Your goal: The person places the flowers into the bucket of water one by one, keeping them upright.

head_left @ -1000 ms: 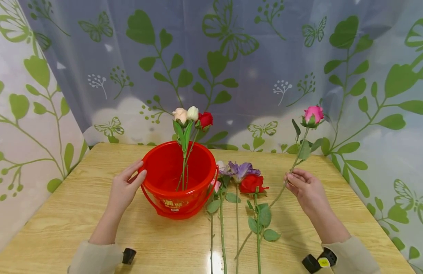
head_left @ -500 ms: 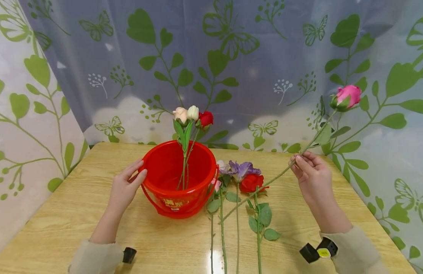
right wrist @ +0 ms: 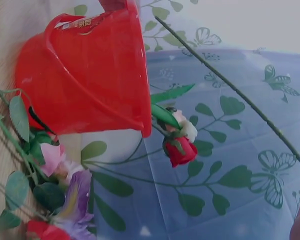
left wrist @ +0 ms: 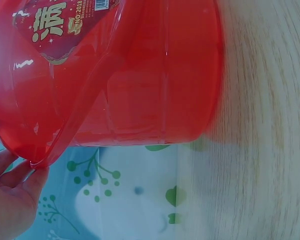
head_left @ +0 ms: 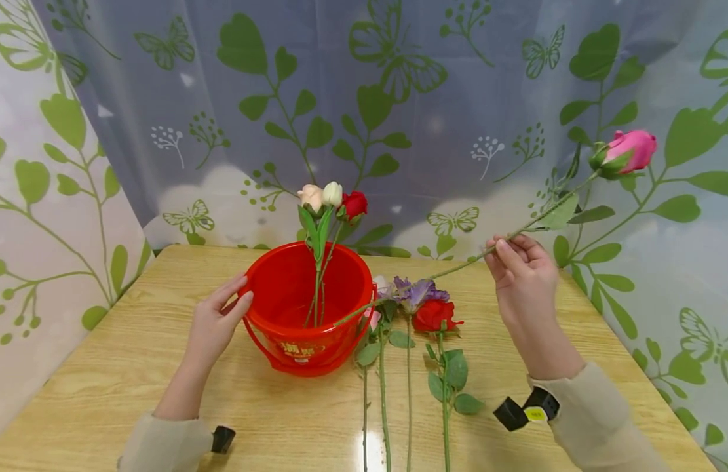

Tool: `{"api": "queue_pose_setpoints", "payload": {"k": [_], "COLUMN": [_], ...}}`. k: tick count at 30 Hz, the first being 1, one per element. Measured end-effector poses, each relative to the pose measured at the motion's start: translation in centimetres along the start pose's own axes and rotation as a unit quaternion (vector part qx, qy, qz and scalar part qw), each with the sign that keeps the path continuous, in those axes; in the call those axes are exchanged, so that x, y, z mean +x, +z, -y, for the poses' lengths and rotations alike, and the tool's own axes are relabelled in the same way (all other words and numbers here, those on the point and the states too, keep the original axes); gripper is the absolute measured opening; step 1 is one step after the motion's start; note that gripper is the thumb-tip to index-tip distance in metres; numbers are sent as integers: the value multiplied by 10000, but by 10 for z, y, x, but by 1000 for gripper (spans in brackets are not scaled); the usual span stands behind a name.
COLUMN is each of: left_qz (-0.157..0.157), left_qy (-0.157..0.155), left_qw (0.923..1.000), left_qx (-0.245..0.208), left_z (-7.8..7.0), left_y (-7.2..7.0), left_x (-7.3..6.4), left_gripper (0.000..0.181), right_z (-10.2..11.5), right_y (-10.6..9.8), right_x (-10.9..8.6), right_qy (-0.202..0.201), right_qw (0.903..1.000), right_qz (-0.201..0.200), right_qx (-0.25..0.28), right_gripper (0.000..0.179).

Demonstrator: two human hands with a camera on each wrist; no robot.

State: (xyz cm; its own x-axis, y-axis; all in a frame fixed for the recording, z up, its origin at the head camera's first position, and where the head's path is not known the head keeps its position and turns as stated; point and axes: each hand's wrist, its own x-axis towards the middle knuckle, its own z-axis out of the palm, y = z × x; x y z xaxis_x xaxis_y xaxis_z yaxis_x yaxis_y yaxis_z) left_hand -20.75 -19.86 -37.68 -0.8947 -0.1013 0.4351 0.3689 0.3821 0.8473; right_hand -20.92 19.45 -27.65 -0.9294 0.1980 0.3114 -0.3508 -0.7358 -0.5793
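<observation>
Pink rose (head_left: 630, 152) above table (head_left: 116, 341), curtain (head_left: 446, 118) behind

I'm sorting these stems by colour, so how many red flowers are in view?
2. One red flower stands in the red bucket; the other red flower lies on the table, beside the purple flower. No others show.

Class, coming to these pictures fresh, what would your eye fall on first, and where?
The glossy red bucket stands out first, left of centre on the wood-grain table, with three flowers in it. Next comes the pink rose, held up at the right by the right hand.
</observation>
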Motion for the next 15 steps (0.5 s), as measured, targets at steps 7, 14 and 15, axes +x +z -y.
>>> {"api": "queue_pose_setpoints", "payload": {"k": [7,14,15], "left_qz": [-20,18,16], "left_qy": [-20,-37,-49], "left_qw": [10000,10000,10000], "left_qx": [-14,-41,-33], "left_z": [-1,-2,-2], "left_y": [0,0,0], "left_x": [0,-1,-1], "left_gripper": [38,39,39], "right_z": [-14,-31,-34], "right_y": [14,23,23], "right_x": [3,3,3], "right_qy": [13,48,60], "right_qw": [9992,9955,9945], "right_qz": [-198,-301,-323], "right_qx": [-341,-902,-991], "right_gripper": [23,18,17]}}
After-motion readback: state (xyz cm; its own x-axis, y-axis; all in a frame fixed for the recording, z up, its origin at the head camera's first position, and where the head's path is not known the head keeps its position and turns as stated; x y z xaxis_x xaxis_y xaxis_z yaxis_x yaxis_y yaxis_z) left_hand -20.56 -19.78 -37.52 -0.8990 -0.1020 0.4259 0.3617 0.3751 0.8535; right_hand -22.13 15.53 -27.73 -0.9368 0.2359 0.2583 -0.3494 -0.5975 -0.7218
